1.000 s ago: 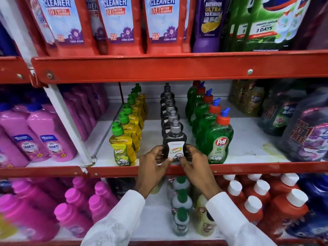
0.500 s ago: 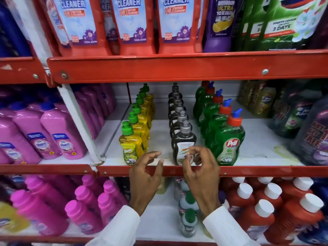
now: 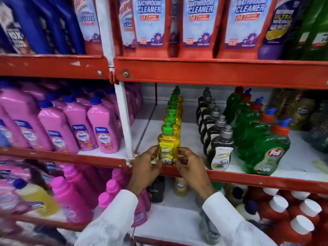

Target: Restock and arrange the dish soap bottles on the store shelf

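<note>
The small yellow plastic dish soap bottle with a green flip cap [image 3: 167, 147] stands upright at the front lip of the white shelf board with a red metal edge [image 3: 248, 176], its long axis vertical, cap up, and its green-and-yellow label reading "Super" turned toward the camera. The left hand [image 3: 144, 168] and the right hand [image 3: 192, 167] clasp it from either side, fingers curled and thumbs pressed against the lower label, so that both hands pinch the bottle's base between them. White sleeves [image 3: 113, 222] cover both forearms. Behind it a single-file row of matching yellow bottles with green caps [image 3: 174, 112] runs straight back toward the shelf's rear. To the right, well apart, a row of dark bottles with grey caps [image 3: 215, 132] also shows a "Super" label on the front bottle, and beside that stands a row of green bottles with orange-and-blue caps [image 3: 262, 139] marked "Pril". In the left bay, pink bottles with blue caps [image 3: 79, 128] read "Shakti". On the shelf above, red pouches [image 3: 198, 25] read "Bathroom Cleaner 10X".
</note>
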A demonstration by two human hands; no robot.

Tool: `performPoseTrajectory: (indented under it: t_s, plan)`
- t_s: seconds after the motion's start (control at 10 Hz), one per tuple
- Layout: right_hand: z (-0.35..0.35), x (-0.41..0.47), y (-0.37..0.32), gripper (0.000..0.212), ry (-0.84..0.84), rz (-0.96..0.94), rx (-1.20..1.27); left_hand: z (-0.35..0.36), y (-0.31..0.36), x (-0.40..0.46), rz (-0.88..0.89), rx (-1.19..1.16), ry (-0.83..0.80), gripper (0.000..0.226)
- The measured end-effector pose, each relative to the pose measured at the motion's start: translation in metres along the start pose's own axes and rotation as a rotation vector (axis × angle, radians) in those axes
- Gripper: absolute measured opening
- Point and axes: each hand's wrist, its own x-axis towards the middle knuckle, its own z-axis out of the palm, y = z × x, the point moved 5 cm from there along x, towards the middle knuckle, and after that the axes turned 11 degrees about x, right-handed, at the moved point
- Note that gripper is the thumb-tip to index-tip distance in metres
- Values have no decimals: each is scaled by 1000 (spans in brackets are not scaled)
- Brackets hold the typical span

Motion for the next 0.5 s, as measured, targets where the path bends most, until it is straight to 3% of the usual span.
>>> performPoseTrajectory:
  t_s: [0.5]
  plan:
    - [-3,-4,1,39,96,67,7,2,-1,0,-10,-119,50,53]
